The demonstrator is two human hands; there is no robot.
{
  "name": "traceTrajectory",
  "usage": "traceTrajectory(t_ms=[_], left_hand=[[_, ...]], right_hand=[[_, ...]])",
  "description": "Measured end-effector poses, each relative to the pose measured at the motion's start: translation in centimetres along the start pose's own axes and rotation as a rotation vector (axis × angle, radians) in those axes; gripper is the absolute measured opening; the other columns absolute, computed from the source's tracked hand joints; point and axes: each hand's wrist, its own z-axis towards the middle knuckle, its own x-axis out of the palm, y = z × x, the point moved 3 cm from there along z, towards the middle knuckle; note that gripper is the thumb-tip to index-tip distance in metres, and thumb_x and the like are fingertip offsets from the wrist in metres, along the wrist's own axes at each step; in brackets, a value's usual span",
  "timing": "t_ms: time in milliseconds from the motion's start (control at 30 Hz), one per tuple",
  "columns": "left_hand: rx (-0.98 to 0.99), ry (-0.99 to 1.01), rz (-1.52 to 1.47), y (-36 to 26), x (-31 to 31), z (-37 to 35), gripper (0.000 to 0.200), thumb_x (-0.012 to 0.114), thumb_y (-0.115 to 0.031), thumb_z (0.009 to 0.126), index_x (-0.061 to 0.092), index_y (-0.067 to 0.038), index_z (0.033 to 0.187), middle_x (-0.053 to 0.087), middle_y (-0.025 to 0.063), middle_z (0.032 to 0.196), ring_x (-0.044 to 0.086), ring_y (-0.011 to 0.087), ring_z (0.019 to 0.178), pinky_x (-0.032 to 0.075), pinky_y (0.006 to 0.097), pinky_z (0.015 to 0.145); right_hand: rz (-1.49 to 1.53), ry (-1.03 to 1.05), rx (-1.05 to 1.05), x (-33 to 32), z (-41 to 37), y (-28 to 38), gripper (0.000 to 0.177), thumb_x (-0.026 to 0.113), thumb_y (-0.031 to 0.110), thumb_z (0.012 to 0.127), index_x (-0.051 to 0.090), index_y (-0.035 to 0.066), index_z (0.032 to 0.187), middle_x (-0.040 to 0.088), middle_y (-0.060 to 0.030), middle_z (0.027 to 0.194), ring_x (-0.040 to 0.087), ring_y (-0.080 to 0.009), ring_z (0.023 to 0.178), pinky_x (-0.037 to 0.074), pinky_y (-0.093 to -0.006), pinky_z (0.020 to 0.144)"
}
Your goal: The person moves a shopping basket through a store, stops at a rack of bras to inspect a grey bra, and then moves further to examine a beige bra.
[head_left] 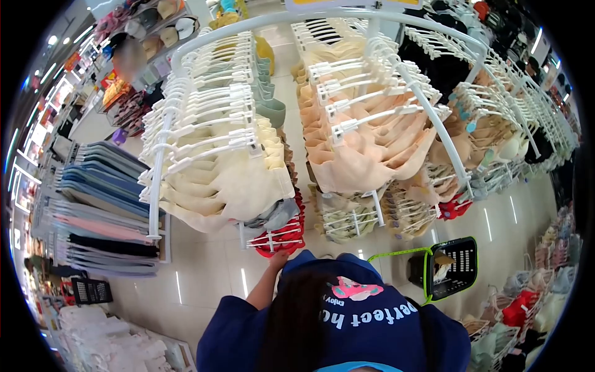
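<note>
My left hand (278,260) is low in the centre, at the lower edge of red bras (280,239) on white hangers; its fingers are too small and hidden to read. Above it, cream bras (226,177) hang in a row from a white rack (157,180), with grey ones (276,216) just below them. Peach bras (365,149) hang on white hangers to the right. My right hand is not in view. The dark blue shirt on my body fills the bottom.
A black basket with a green rim (476,266) is on the floor at my right. Folded-over trousers on hangers (105,186) stand at left, above another black basket (92,290). More bra racks line the right side. A person is at upper left.
</note>
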Motion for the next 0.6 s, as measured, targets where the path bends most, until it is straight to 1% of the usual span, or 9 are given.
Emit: traceTrajectory(t_ms=[67, 100, 133, 200, 267, 400, 467, 567, 600], left_hand=[[0.028, -0.156, -0.112, -2.8, -0.3, -0.4, 0.025, 0.045, -0.028, 0.079, 0.054, -0.007, 0.089, 0.056, 0.0181, 0.084, 0.053, 0.0348, 0.082, 0.042, 0.0412, 0.068], [0.043, -0.250, -0.105, -4.9, -0.5, -0.7, 0.025, 0.048, -0.026, 0.079, 0.051, -0.005, 0.092, 0.057, 0.0176, 0.082, 0.055, 0.0323, 0.079, 0.043, 0.0388, 0.067], [0.100, -0.317, -0.135, -7.8, -1.3, -1.4, 0.025, 0.049, -0.025, 0.078, 0.051, -0.005, 0.092, 0.057, 0.0172, 0.081, 0.055, 0.0312, 0.077, 0.043, 0.0376, 0.066], [0.224, -0.434, -0.204, -14.2, -3.0, -2.2, 0.025, 0.051, -0.023, 0.078, 0.050, -0.003, 0.092, 0.057, 0.0164, 0.079, 0.056, 0.0289, 0.073, 0.043, 0.0351, 0.065], [0.205, -0.379, -0.223, -19.4, -4.3, -1.9, 0.026, 0.055, -0.021, 0.077, 0.049, -0.002, 0.093, 0.056, 0.0134, 0.077, 0.056, 0.0230, 0.070, 0.044, 0.0310, 0.062], [0.384, -0.307, -0.684, -28.2, -6.4, -0.6, 0.039, 0.054, -0.019, 0.079, 0.038, -0.004, 0.112, 0.053, 0.0074, 0.094, 0.051, 0.0165, 0.083, 0.040, 0.0261, 0.073], [0.437, -0.430, -0.665, -31.2, -7.3, 0.3, 0.048, 0.058, -0.021, 0.076, 0.033, -0.005, 0.113, 0.044, 0.0067, 0.106, 0.047, 0.0156, 0.091, 0.036, 0.0277, 0.078], [0.393, -0.363, -0.976, -33.9, -7.9, 1.3, 0.033, 0.051, -0.015, 0.081, 0.039, -0.004, 0.110, 0.051, 0.0043, 0.095, 0.050, 0.0151, 0.084, 0.036, 0.0274, 0.083], [0.374, -0.260, -1.034, -33.5, -7.7, 2.2, 0.029, 0.050, -0.016, 0.081, 0.040, -0.004, 0.107, 0.051, 0.0040, 0.094, 0.050, 0.0148, 0.084, 0.036, 0.0275, 0.082]], right_hand=[[-0.012, -0.163, -0.090, -3.3, 2.9, 2.4, 0.025, 0.054, 0.022, 0.067, 0.060, 0.001, 0.081, 0.059, -0.0168, 0.072, 0.058, -0.0255, 0.068, 0.045, -0.0352, 0.061], [-0.052, -0.299, -0.116, -5.9, 3.3, 5.1, 0.024, 0.051, 0.019, 0.068, 0.059, 0.001, 0.082, 0.059, -0.0161, 0.073, 0.057, -0.0254, 0.069, 0.045, -0.0342, 0.062], [0.103, -0.206, -0.105, -7.9, 3.6, 7.9, 0.032, 0.055, 0.025, 0.067, 0.054, 0.005, 0.092, 0.058, -0.0153, 0.083, 0.056, -0.0283, 0.078, 0.044, -0.0348, 0.069], [0.150, -0.362, -0.277, -12.2, 1.8, 14.8, 0.027, 0.055, 0.020, 0.069, 0.054, 0.003, 0.091, 0.058, -0.0130, 0.082, 0.056, -0.0237, 0.075, 0.044, -0.0316, 0.069], [0.296, -0.346, -0.386, -15.3, 0.4, 19.9, 0.024, 0.055, 0.015, 0.071, 0.053, 0.002, 0.091, 0.058, -0.0115, 0.082, 0.056, -0.0197, 0.073, 0.044, -0.0291, 0.068], [0.453, -0.268, -0.565, -18.1, -2.8, 27.1, 0.018, 0.052, 0.013, 0.078, 0.053, 0.001, 0.090, 0.057, -0.0078, 0.079, 0.055, -0.0147, 0.073, 0.043, -0.0253, 0.066], [0.445, -0.230, -0.622, -17.8, -3.8, 28.6, 0.017, 0.051, 0.013, 0.078, 0.053, 0.001, 0.090, 0.057, -0.0073, 0.079, 0.055, -0.0144, 0.071, 0.043, -0.0250, 0.065], [0.343, -0.168, -0.648, -16.9, -5.5, 29.9, 0.018, 0.052, 0.014, 0.078, 0.053, 0.002, 0.091, 0.057, -0.0076, 0.077, 0.055, -0.0144, 0.069, 0.044, -0.0250, 0.063], [0.307, -0.159, -0.653, -16.8, -5.6, 29.9, 0.018, 0.053, 0.014, 0.078, 0.053, 0.002, 0.091, 0.057, -0.0076, 0.077, 0.055, -0.0144, 0.069, 0.044, -0.0251, 0.062]])
